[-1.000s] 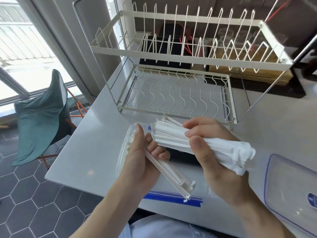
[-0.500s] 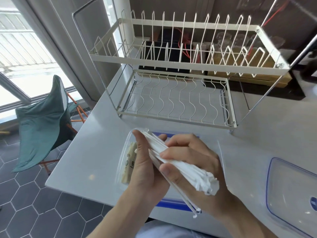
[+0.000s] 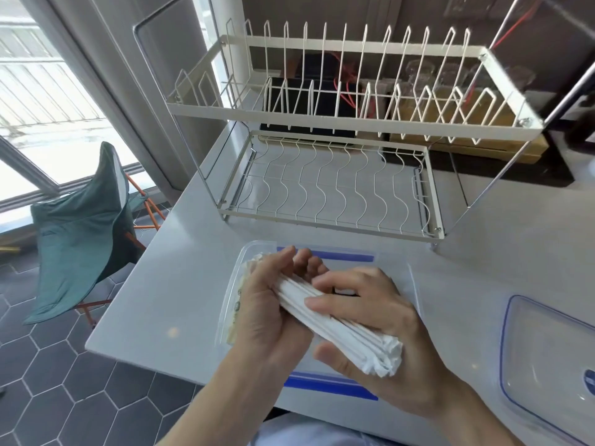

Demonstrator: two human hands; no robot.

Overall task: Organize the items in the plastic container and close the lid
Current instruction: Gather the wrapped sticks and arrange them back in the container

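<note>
A bundle of white paper-wrapped straws [image 3: 341, 329] is gripped between both hands above the clear plastic container [image 3: 413, 284], which has blue latches at its far and near sides. My left hand [image 3: 267, 313] wraps the bundle's upper left end. My right hand [image 3: 380, 320] clasps the lower right part, thumb underneath. Inside the container's left end lie pale packets [image 3: 236, 313], mostly hidden by my hands. The clear lid [image 3: 547, 355] with a blue rim rests on the table at the right.
A white two-tier wire dish rack [image 3: 331, 175] stands on the grey table [image 3: 180, 268] just behind the container. The table's left and front edges drop to a hexagon-tiled floor, where a green folding chair [image 3: 83, 230] stands.
The two separate groups of straws have been brought together into one bundle held by both hands. The bundle has come lower, closer over the container.
</note>
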